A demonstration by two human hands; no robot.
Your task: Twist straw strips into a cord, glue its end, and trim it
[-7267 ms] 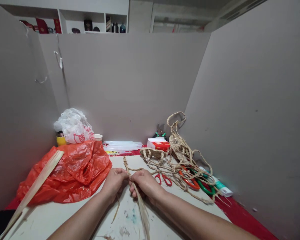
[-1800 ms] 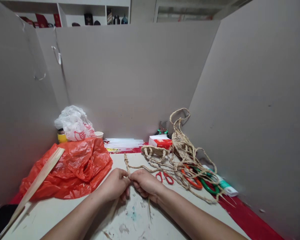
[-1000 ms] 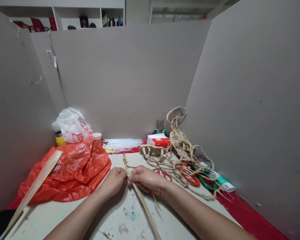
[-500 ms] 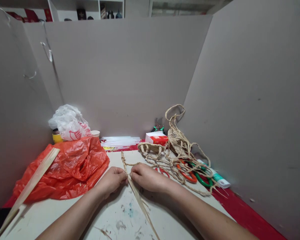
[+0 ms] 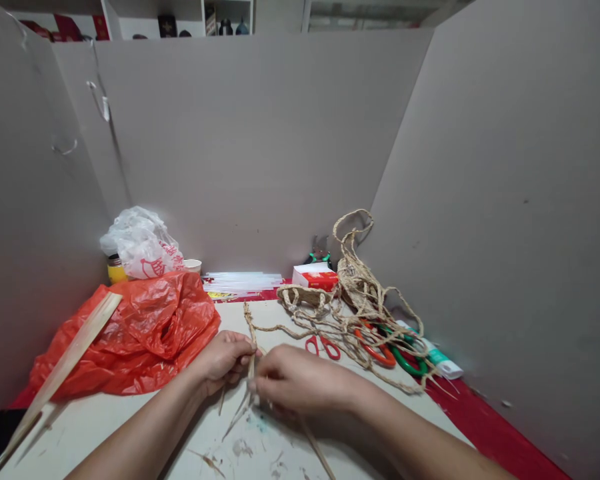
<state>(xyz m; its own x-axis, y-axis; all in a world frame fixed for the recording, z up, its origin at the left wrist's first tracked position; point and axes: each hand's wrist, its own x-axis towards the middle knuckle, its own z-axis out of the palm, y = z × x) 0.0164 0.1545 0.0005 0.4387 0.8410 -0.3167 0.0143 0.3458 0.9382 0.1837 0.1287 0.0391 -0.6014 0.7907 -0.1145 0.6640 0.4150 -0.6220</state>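
Observation:
A short length of braided straw cord (image 5: 249,320) lies at the middle of the white board, its loose strands spreading toward me. My left hand (image 5: 229,357) pinches the braid between thumb and fingers where the strands begin. Just below and to the right, my right hand (image 5: 290,379), slightly blurred, has its fingers closed round the loose straw strands. One long strand (image 5: 317,447) trails out from under the right hand toward the near edge. What lies beneath the right fingers is hidden.
Red plastic bag (image 5: 145,333) at left, with a flat pale straw leaf (image 5: 80,347) on it. At right, a heap of straw rope (image 5: 360,293), red-handled scissors (image 5: 323,347), orange and green handles, and a tube (image 5: 443,360). Pliers (image 5: 320,250) and a red box (image 5: 317,277) stand behind. Grey panels surround the board.
My right hand has moved down and toward me, off the braid's upper part, onto the strands. The loose strands have shifted and spread. My left hand keeps its pinch.

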